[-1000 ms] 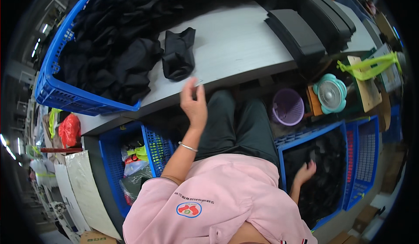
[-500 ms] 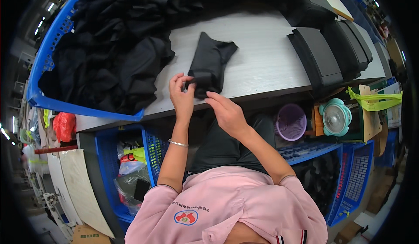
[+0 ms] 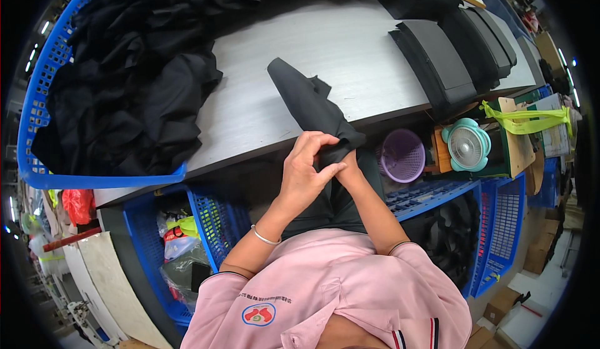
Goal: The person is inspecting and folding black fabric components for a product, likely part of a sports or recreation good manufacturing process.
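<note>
A black piece of cloth (image 3: 309, 102) lies across the grey table (image 3: 281, 55) and hangs over its near edge. My left hand (image 3: 303, 171) is closed on the cloth's lower end at the table edge. My right hand (image 3: 347, 160) sits mostly hidden behind the left hand and the cloth, and grips the same end. A silver bracelet is on my left wrist.
A blue basket (image 3: 44, 118) heaped with black garments fills the table's left. Stacked black folded pieces (image 3: 447, 55) stand at the right. Below the table are blue crates (image 3: 500, 224), a purple basket (image 3: 403, 155), a small teal fan (image 3: 467, 148) and a yellow-green strap (image 3: 522, 121).
My right hand rose from the crate below to the cloth. Both hands pulled the black cloth toward me, over the table's near edge.
</note>
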